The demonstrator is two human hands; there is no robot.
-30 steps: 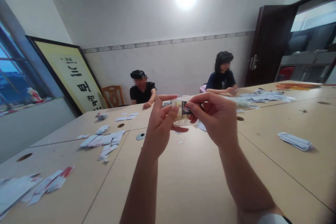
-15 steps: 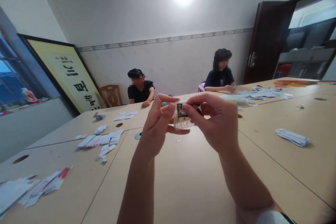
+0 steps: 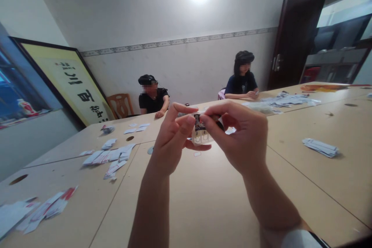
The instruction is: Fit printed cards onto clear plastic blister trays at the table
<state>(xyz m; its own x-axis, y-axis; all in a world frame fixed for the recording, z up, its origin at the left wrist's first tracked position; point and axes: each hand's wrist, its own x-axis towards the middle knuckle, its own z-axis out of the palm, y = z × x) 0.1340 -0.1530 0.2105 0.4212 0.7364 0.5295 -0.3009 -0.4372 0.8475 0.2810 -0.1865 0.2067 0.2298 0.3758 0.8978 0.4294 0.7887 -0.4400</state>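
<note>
Both my hands are raised above the tan table [image 3: 203,201] and meet on a small clear plastic packet [image 3: 201,136] with a dark printed insert at its top. My left hand [image 3: 172,139] pinches the packet's left side between thumb and curled fingers. My right hand [image 3: 241,133] grips the right side, its thumb and forefinger on the dark insert [image 3: 199,123].
Piles of white paper slips [image 3: 109,155] lie at the left, more slips [image 3: 35,211] at the near left, a stack [image 3: 319,147] at the right, another spread [image 3: 287,100] at the far right. Two people [image 3: 152,97] [image 3: 243,81] sit at the far side. A framed sign leans left; a dark door stands right.
My hands stay together on the packet and drift slightly down-left in view as my head turns. My right fingers shifted a little on the dark insert.
</note>
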